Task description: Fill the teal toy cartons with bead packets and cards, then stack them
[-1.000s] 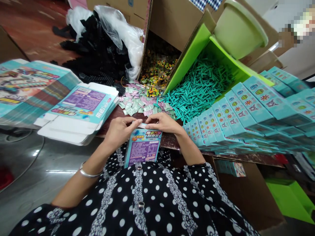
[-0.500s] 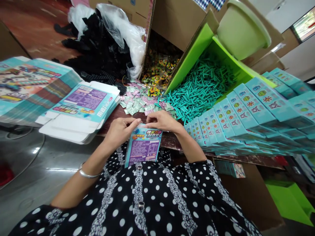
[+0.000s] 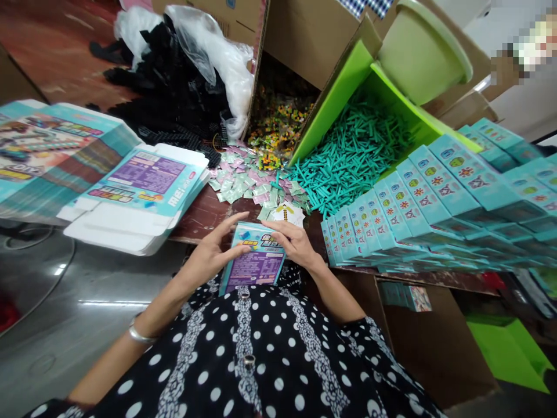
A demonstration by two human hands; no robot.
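Observation:
A small teal and purple printed box (image 3: 255,267) stands upright against my lap, just off the table's near edge. My left hand (image 3: 217,247) grips its left side, with the thumb across the printed face and the fingers along the upper corner. On the opposite side, my right hand (image 3: 296,244) holds the top right corner, fingers bent over the edge. Past my right fingers lies a white piece with a yellow pickaxe picture (image 3: 285,213). Small pink and green packets (image 3: 248,180) are heaped behind it. The box's lower end is hidden by my shirt.
Flattened box blanks (image 3: 143,180) are stacked at left. Teal sticks (image 3: 352,157) spill from a green bin (image 3: 418,116); yellow and orange block pieces (image 3: 278,133) fill a carton beside it. Finished-looking teal boxes (image 3: 418,197) stand in rows at right. Black parts (image 3: 161,87) lie at the back.
My hands have moved from pinching at the box's top edge to holding its two sides. The white pickaxe piece now shows beyond my right hand.

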